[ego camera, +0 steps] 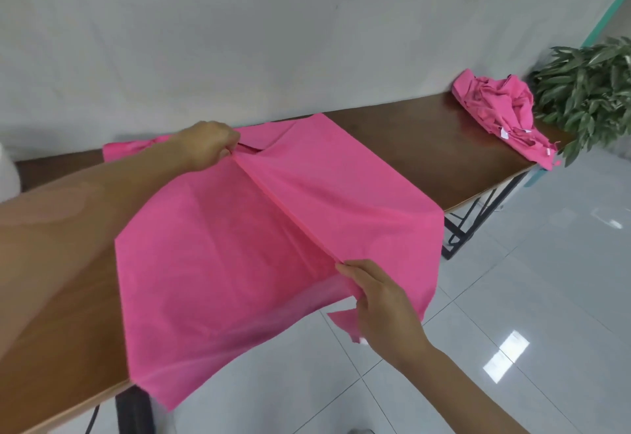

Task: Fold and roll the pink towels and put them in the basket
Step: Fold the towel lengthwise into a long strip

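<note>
A long brown wooden table [426, 147] on black metal legs runs along a grey-white wall [239, 24], over a glossy white tiled floor [512, 297]. A leafy green plant [587, 92] stands past the table's far right end. One pink towel [218, 263] is spread across the middle of the table, its near part hanging over the front edge, with a raised ridge pulled taut from the back edge toward the front. At that far right end lies a crumpled heap of pink towels [505, 109], partly spilling over the corner; small white tags show on it, but no writing can be read. The left hand [205, 145] pinches the far end of the ridge near the back edge, fingers curled on the cloth. The right hand [379, 304] pinches the near end, beyond the front edge.
</note>
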Tool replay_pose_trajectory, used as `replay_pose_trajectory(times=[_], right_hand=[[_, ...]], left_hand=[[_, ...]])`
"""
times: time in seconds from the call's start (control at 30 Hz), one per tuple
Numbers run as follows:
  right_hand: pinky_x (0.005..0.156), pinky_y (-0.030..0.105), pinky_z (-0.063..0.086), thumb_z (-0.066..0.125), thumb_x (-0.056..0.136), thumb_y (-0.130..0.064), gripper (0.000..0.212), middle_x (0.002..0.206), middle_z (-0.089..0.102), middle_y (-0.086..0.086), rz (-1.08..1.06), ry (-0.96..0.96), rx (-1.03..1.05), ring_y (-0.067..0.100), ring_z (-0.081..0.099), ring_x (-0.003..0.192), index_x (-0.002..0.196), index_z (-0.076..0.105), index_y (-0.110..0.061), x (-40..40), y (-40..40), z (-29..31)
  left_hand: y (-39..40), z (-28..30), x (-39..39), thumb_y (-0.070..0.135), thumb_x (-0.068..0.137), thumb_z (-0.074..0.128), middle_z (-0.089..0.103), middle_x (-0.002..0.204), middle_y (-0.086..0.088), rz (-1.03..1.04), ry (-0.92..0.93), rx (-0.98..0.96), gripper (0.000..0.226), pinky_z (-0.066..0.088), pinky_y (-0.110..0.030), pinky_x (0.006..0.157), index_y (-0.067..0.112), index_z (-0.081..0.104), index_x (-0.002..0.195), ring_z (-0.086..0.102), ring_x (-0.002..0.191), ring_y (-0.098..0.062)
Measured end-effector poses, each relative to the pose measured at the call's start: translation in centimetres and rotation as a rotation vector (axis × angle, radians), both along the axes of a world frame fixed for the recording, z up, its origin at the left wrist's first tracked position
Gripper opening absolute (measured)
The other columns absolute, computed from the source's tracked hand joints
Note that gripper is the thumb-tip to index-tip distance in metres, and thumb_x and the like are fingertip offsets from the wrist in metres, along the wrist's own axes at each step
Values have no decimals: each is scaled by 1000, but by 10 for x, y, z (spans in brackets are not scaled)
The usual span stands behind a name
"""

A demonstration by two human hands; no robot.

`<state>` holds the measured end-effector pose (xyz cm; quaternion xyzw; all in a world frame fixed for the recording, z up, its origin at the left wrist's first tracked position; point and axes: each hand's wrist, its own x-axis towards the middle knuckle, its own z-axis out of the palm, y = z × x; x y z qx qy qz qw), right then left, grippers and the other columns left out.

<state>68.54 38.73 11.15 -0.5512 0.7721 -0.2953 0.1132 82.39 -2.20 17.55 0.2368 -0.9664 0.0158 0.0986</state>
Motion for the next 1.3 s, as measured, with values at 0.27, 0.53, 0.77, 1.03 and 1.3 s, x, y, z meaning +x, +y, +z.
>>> replay_pose_trajectory(times=[0.27, 0.53, 0.77, 1.03, 1.3], right_hand=[[103, 4, 32, 36, 78, 7, 67, 137, 56, -6, 223, 9, 12, 8, 55, 122, 138, 59, -12, 94, -40, -10], [110, 4, 23, 41, 80, 14, 70, 143, 50, -3, 404, -77, 110, 6, 45, 130, 145, 52, -11, 156, -63, -15], [103, 26, 48, 40, 88, 7, 71, 148, 47, -13, 585, -178, 247, 0, 53, 124, 149, 43, -29, 176, -80, -24], [88, 14, 47, 44, 85, 7, 67, 135, 57, -10, 581, -153, 202, 0, 61, 108, 143, 50, -26, 126, -135, -33], [87, 14, 48, 43, 81, 11, 60, 114, 67, -11, 547, -213, 108, 3, 66, 95, 129, 61, -22, 31, -222, -42]], left_hand=[[-20, 5, 114, -1, 86, 61, 62, 89, -16, 103, 3, -3, 7, 37, -35, 70, 6, 63, 87, 58, 85, -35], [-26, -9, 190, 1, 85, 61, 61, 82, -16, 175, 31, -20, 11, 43, -38, 67, 8, 58, 77, 59, 76, -36], [-22, -42, 220, 2, 81, 60, 64, 90, -16, 266, -100, 0, 9, 48, -37, 70, 9, 62, 85, 63, 85, -36], [-25, -64, 214, 2, 88, 52, 60, 102, -10, 396, -209, 59, 21, 47, -37, 75, 12, 62, 104, 58, 96, -33], [-47, -78, 157, 12, 97, 44, 54, 87, -8, 528, -190, 98, 12, 48, -39, 70, 16, 48, 87, 59, 84, -32]])
